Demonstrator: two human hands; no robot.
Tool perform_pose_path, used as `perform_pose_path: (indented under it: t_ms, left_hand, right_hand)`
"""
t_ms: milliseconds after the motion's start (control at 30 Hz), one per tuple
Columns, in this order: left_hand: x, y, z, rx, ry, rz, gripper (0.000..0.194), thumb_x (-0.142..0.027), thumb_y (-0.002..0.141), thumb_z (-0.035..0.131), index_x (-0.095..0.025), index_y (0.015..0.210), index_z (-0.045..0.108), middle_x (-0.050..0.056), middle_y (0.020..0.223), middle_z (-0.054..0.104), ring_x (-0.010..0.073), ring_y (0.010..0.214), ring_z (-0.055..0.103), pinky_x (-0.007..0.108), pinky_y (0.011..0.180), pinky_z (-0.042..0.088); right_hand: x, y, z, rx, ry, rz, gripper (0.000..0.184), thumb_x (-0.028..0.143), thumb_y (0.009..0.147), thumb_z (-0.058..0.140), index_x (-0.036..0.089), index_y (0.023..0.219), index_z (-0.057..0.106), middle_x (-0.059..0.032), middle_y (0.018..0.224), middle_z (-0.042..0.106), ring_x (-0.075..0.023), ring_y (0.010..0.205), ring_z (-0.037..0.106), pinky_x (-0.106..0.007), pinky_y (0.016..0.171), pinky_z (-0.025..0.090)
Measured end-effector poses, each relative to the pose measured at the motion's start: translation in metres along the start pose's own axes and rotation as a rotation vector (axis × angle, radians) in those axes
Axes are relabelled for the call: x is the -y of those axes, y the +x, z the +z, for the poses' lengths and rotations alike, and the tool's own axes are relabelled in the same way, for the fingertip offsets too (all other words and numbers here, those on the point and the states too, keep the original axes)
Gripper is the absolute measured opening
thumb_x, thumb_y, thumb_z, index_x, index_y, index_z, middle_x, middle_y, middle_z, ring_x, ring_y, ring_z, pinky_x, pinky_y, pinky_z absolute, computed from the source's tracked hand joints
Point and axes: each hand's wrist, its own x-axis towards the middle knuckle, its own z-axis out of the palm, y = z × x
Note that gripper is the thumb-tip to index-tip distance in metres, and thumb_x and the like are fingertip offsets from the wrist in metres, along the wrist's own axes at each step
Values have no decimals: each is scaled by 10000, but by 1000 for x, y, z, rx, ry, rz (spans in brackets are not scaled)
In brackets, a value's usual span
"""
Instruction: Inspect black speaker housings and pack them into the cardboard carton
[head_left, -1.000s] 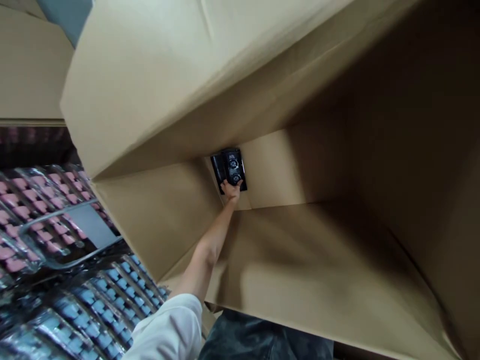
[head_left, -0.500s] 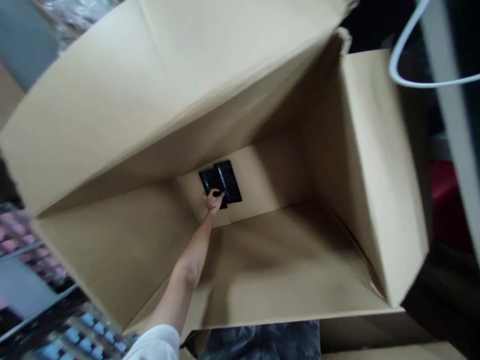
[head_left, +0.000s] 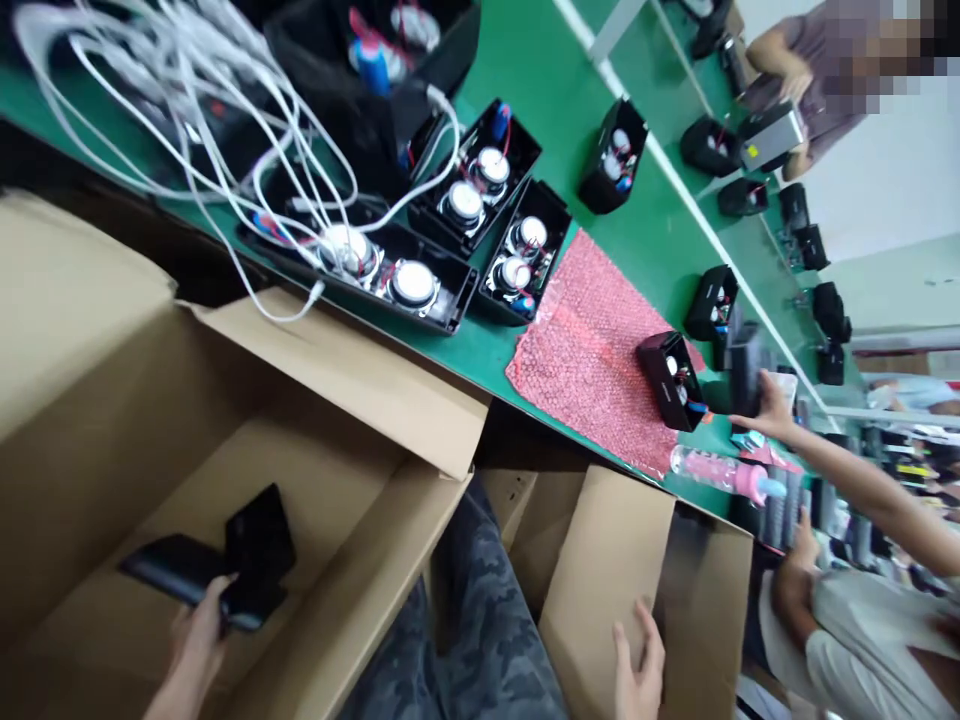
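My left hand reaches into a deep cardboard box at the lower left. Its fingers are closed around a black plastic speaker casing, which is tilted. More black casing lies just right of those fingers on the box floor; where the pieces meet is hard to make out. My right hand is over a second cardboard box at the lower middle, its fingers apart and nothing in them. Whether it touches the flap cannot be told.
A green workbench carries open speaker housings, tangled white cables, pink bubble wrap and a pink-capped bottle. On the right, a co-worker's hand holds a dark housing. Another person works across the bench.
My view has swung from deep inside the box to the bench on the right. My left hand now grips a casing off the box floor. My right hand has come into view.
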Motion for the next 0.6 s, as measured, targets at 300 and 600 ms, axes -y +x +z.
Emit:
perform_pose_path:
  t_ms: [300, 600]
  left_hand:
    - [-1, -160, -72, -43, -461, 13, 330, -207, 531, 808, -190, 805, 625, -25, 566, 679, 202, 469, 620, 297, 450, 523]
    - [45, -375, -71, 366, -456, 452, 793, -641, 533, 981, -157, 1114, 743, 157, 1073, 822, 397, 1082, 764, 480, 980, 610]
  right_hand:
    - [145, -83, 34, 869, 548, -43, 560, 654, 987, 638, 272, 1395, 676, -102, 1531, 602, -322, 1480, 527, -508, 1298, 376]
    - [283, -161, -30, 1444, 1049, 367, 813, 641, 783, 891, 268, 1464, 649, -73, 1487, 643, -314, 1536, 458, -498, 1312, 355]
